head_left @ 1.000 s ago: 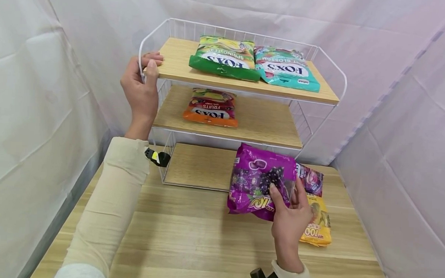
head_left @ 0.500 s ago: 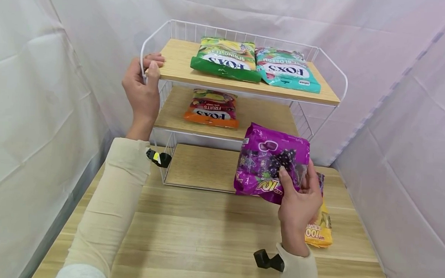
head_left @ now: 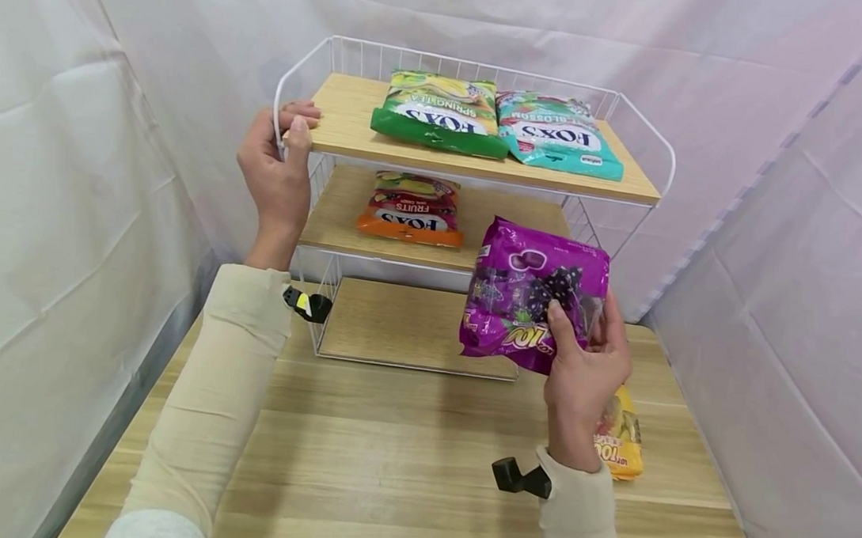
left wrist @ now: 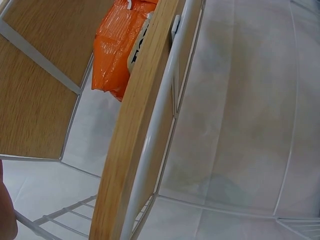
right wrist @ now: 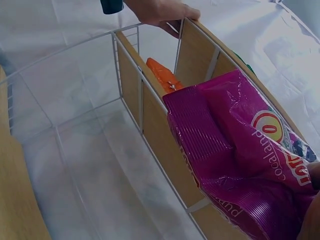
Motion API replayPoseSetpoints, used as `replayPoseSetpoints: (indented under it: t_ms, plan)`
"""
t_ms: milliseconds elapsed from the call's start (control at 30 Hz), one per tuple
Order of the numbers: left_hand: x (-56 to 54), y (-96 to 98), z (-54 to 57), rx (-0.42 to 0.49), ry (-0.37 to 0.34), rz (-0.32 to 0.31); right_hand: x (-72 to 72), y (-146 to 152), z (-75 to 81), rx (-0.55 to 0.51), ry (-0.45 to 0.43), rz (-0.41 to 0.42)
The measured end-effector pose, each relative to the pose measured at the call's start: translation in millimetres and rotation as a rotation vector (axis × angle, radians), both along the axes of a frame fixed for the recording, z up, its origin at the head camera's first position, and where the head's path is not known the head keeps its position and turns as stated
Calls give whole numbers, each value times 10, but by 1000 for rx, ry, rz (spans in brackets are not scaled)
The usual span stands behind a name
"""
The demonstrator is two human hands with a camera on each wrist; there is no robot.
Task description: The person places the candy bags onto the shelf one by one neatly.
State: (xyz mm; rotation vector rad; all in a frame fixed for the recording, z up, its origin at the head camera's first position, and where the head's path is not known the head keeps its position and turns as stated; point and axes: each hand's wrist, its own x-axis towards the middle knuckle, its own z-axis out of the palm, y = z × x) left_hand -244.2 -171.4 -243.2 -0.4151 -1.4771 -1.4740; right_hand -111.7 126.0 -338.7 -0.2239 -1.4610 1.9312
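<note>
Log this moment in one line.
left hand: grips rack; right hand: holds purple bag; top shelf: green bag, teal bag; middle shelf: red-orange bag

head view, one: set highest and farthest back; we look forward and down over the whole rack (head_left: pixel 400 323) and the table (head_left: pixel 368 449) in front of it. left wrist view, one: set very near and steeply tilted; we look along the edge of the middle shelf (left wrist: pixel 135 115), the underside of the top shelf (left wrist: pixel 35 100) lying at picture left. right wrist view, one: set close to the purple bag (right wrist: pixel 215 145), also tilted; we look past it toward the rack and the left hand (right wrist: pixel 162 11). shared: in head and right wrist views we find that bag and hand; in all three, the orange bag (left wrist: pixel 112 57).
</note>
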Motion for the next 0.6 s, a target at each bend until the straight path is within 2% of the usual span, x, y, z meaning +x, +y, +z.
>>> replayPoseSetpoints:
  t_ms: [600]
  plan:
    - [-8, -2, -12, -9, 5, 0, -149, 15, 86, 37, 8, 0]
